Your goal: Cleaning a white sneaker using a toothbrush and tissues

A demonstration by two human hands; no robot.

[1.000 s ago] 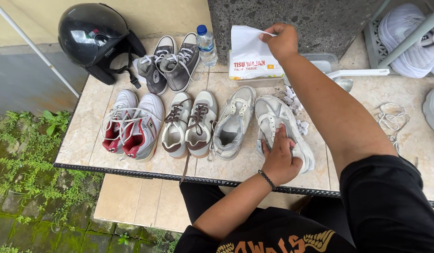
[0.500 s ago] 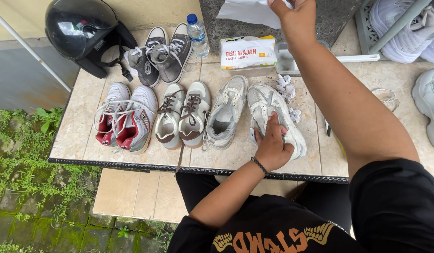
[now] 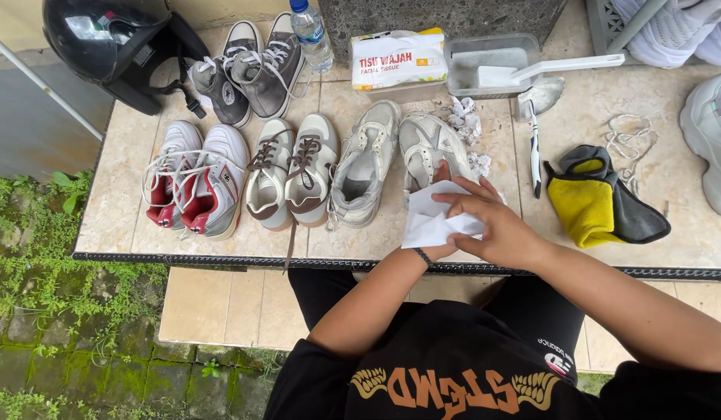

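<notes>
Right hand (image 3: 500, 225) lowered; one tissue (image 3: 434, 219), eight shoes (image 3: 360, 167)

This is an outdoor spot at a home or small shoe-cleaning stand: a tiled counter (image 3: 127, 218) with a dark edge stands over mossy paving stones (image 3: 57, 358) with weeds growing between them, against a rough stone wall (image 3: 438, 15). Several pairs of worn sneakers (image 3: 290, 171) are lined up on the counter, with a box of tissues (image 3: 398, 61), a grey tub (image 3: 485, 58), a small brush (image 3: 534, 152), a yellow and grey cloth (image 3: 601, 202) and loose laces (image 3: 629, 144) near them. A black motorcycle helmet (image 3: 111, 43) and a water bottle (image 3: 310, 35) at the back suit an informal, open-air place.
</notes>
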